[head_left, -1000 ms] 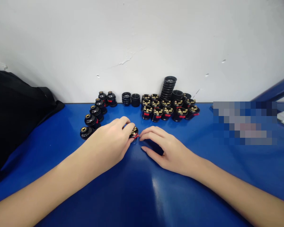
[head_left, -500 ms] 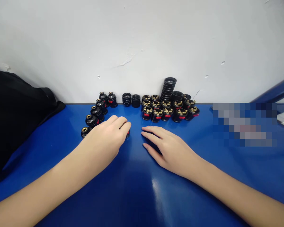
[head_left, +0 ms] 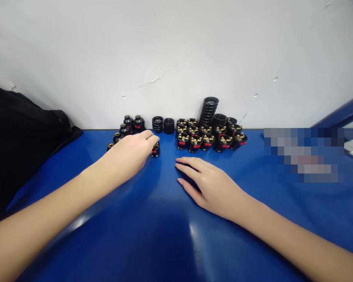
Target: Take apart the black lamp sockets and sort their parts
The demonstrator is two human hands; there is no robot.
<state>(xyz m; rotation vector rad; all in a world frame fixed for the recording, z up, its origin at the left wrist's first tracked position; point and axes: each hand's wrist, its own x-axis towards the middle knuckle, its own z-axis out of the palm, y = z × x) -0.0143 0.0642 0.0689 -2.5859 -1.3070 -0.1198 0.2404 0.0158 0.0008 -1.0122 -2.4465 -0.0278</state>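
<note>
My left hand (head_left: 137, 149) is closed, reaching over the table, its fingertips curled down behind the knuckles. At its fingers shows a black lamp socket (head_left: 155, 150) with a red tab, partly covered by the hand. To the left stand several closed lamp sockets (head_left: 124, 129) with domed caps and brass-ringed tops, some hidden behind my wrist. My right hand (head_left: 207, 182) lies flat with fingers spread, holding nothing. Just beyond it are rows of open sockets (head_left: 195, 143) with brass contacts and red tabs.
Behind the sockets rise a tall stack of black threaded rings (head_left: 208, 111) and two short ring pieces (head_left: 157, 124), near the white wall (head_left: 176, 58). Black cloth (head_left: 20, 149) covers the blue table's left side. A blurred-out patch (head_left: 304, 154) is at right.
My left hand has moved away from me, toward the wall, and the socket at its fingers shows more. My right hand has stayed put.
</note>
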